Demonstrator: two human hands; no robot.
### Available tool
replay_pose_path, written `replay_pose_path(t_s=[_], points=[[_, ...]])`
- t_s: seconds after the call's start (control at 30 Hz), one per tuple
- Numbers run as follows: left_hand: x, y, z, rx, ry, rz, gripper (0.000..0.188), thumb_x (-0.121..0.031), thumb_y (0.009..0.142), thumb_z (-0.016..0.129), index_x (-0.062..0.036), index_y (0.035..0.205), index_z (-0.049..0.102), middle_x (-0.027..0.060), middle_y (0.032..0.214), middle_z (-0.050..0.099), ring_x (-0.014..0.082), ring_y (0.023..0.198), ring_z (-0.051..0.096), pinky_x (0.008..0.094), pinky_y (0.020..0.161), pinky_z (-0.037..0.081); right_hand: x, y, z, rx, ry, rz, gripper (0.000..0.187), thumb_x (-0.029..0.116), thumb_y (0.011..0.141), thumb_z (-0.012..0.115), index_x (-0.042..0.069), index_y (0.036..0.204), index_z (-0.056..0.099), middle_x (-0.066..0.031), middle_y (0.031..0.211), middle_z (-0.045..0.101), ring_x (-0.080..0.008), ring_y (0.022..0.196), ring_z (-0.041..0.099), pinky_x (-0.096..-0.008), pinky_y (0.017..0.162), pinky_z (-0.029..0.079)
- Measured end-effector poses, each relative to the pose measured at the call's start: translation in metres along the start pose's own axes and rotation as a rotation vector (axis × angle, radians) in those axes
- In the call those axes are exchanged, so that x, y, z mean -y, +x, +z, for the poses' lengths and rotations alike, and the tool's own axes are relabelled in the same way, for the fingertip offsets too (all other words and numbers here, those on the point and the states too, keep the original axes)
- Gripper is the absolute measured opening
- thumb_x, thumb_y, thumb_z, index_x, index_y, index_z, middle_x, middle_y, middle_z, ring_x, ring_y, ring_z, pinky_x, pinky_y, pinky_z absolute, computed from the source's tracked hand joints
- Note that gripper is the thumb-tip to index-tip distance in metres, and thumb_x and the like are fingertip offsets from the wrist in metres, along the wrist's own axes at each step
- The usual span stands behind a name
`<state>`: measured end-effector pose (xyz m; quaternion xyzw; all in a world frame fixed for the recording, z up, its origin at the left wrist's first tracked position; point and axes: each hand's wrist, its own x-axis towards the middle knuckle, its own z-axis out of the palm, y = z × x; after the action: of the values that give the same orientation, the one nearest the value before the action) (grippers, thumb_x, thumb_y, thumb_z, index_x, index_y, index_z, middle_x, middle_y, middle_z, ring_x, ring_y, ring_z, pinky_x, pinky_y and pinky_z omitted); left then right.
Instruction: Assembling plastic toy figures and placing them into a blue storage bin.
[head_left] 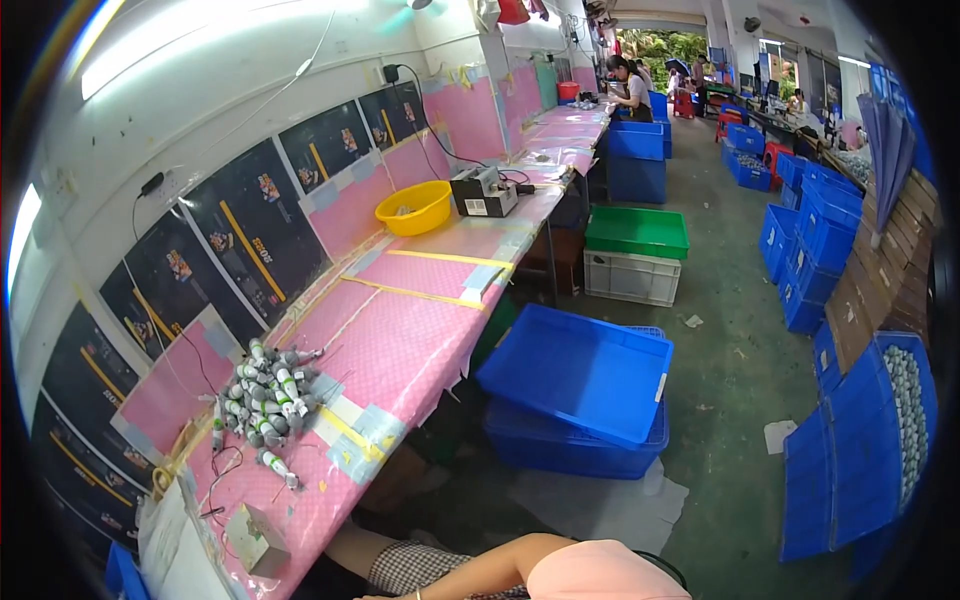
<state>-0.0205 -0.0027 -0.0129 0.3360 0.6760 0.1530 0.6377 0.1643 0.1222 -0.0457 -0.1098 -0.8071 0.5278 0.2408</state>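
Observation:
My right arm (490,572), in a pink sleeve, bends across the lower edge above a black-and-white checked garment (410,566). A band circles the wrist; the hand beyond it is almost wholly cut off, so its fingers cannot be read. My left hand is out of sight. On the pink-covered workbench (420,290) at the left lies a heap of small grey-and-white pieces with green bands (262,395). One similar piece (278,468) lies apart, nearer me. A small metal box (257,540) with thin wires stands at the bench's near end.
Farther along the bench are a yellow basin (414,208) and a grey-black device (484,190). Blue crates (578,375) stand beside the bench, with a green tray (637,232) beyond. More blue bins (808,480) line the right side. A person (632,92) works farther back.

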Motion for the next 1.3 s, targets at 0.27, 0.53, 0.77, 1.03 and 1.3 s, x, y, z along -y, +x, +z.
replay_pose_path(t_s=[0.27, 0.53, 0.77, 1.03, 1.3], points=[[0.031, -0.042, 0.063, -0.289, 0.487, 0.066, 0.041, -0.019, 0.085, 0.067, -0.0093, 0.122, 0.053, 0.0136, 0.111, 0.06, 0.016, 0.103, 0.055, 0.0254, 0.087, 0.044, -0.052, 0.008, 0.061, 0.067, -0.139, -0.017, 0.022, 0.023, 0.054, 0.06, 0.001, 0.053, 0.06, -0.0199, 0.055, 0.056, -0.0349, 0.053, 0.056, -0.0444, 0.052, 0.045], [-0.009, 0.042, 0.055, -0.666, 0.606, 0.427, 0.022, -0.02, 0.064, 0.077, -0.0072, 0.065, 0.059, 0.0088, 0.066, 0.056, 0.026, 0.059, 0.056, 0.0375, 0.054, 0.044, -0.063, -0.024, -0.029, 0.32, -0.132, 0.054, 0.022, 0.017, 0.074, 0.061, 0.004, 0.09, 0.068, -0.0141, 0.081, 0.064, -0.0299, 0.076, 0.061, -0.0379, 0.07, 0.049], [0.012, 0.018, -0.006, -0.083, 0.584, 0.263, 0.028, -0.021, 0.073, 0.068, -0.0048, 0.095, 0.063, 0.0122, 0.087, 0.065, 0.0278, 0.08, 0.063, 0.0345, 0.072, 0.05, -0.056, 0.106, -0.162, -0.587, -0.533, 0.136, 0.02, 0.019, 0.083, 0.062, -0.001, 0.087, 0.065, -0.0121, 0.076, 0.066, -0.0193, 0.066, 0.061, -0.0297, 0.062, 0.048], [-0.099, 0.029, -0.097, -0.501, 0.107, 0.755, 0.02, -0.01, 0.082, 0.063, -0.001, 0.1, 0.064, 0.0071, 0.091, 0.065, 0.0141, 0.085, 0.061, 0.0274, 0.078, 0.049, -0.101, 0.164, -0.206, -0.674, -0.546, 0.539, 0.047, 0.021, 0.071, 0.072, 0.0, 0.105, 0.048, -0.0143, 0.081, 0.062, -0.0232, 0.068, 0.061, -0.0339, 0.061, 0.049], [-0.2, 0.118, -0.104, -0.017, -0.937, 0.739, 0.037, -0.03, 0.093, 0.053, 0.001, 0.113, 0.05, 0.0106, 0.106, 0.057, 0.0187, 0.094, 0.059, 0.0344, 0.08, 0.05, -0.033, 0.152, -0.122, -0.806, -0.34, 0.08, 0.037, 0.003, 0.073, 0.073, 0.0, 0.101, 0.05, -0.006, 0.087, 0.055, -0.0122, 0.07, 0.058, -0.0242, 0.06, 0.048]])
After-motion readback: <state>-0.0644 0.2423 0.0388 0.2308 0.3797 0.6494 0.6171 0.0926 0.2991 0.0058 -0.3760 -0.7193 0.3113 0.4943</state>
